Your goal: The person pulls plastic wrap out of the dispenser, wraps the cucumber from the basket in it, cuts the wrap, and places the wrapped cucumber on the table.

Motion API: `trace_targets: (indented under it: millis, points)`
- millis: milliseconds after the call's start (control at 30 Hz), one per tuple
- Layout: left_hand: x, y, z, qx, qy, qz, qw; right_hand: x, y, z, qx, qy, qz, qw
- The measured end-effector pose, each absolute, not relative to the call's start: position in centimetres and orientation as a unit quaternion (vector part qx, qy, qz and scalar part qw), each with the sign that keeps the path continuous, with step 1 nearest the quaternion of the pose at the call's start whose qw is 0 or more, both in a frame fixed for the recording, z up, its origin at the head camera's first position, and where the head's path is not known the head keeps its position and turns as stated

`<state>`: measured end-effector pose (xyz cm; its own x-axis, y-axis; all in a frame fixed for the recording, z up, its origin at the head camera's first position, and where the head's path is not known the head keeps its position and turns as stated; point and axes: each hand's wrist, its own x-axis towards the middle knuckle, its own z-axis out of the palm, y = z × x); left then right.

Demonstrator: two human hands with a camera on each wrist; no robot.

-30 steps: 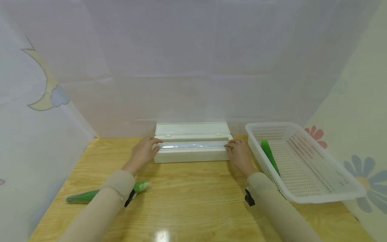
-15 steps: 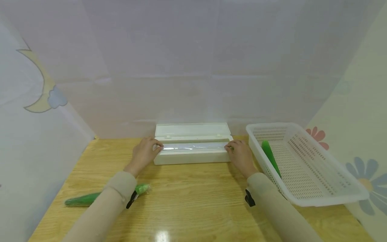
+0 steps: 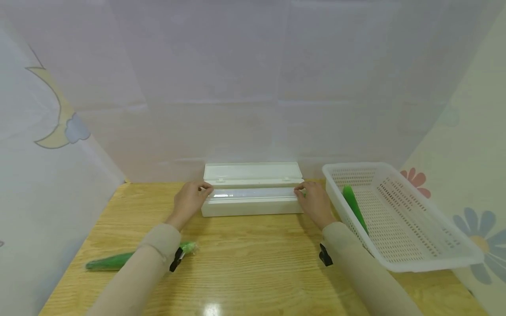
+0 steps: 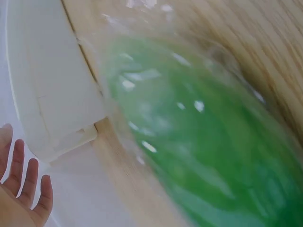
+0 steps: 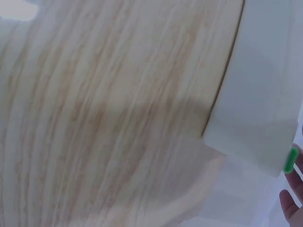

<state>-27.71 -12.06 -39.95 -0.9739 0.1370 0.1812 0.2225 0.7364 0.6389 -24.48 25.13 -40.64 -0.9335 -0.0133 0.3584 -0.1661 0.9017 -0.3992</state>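
Observation:
A long white cling film box (image 3: 253,208) stands at the back of the wooden table with its lid (image 3: 253,170) raised. Clear cling film (image 3: 253,193) lies along its top. At the left end, my left hand (image 3: 187,202) pinches the film's edge between thumb and forefinger; its other fingers spread in the left wrist view. My right hand (image 3: 316,202) pinches the film at the right end, beside a small green slider (image 5: 290,160). A film-wrapped cucumber (image 3: 108,262) lies under my left forearm, its wrapped end (image 4: 189,123) close to the left wrist camera.
To the right stands a white perforated basket (image 3: 424,266) holding an unwrapped cucumber (image 3: 355,207) against its left wall. Behind the box rises a pale cloth backdrop (image 3: 253,87), with decorated side panels left and right.
My left thumb and forefinger have come together on the film's edge. My right hand stays at its end, and the box has not moved on the table.

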Motion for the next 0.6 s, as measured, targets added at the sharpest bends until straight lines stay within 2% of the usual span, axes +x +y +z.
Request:
trace_targets:
  millis: [167,600]
  points:
    - [-27.7,-12.1,-39.7,-0.069,-0.916,-0.391,0.048,-25.1,24.8,-40.1,0.039,-0.951,0.25,0.18]
    - [-27.4,-11.8,-38.7,-0.038,-0.906,-0.421,0.033,-25.8,24.8,-37.8,-0.02,-0.95,0.288,0.119]
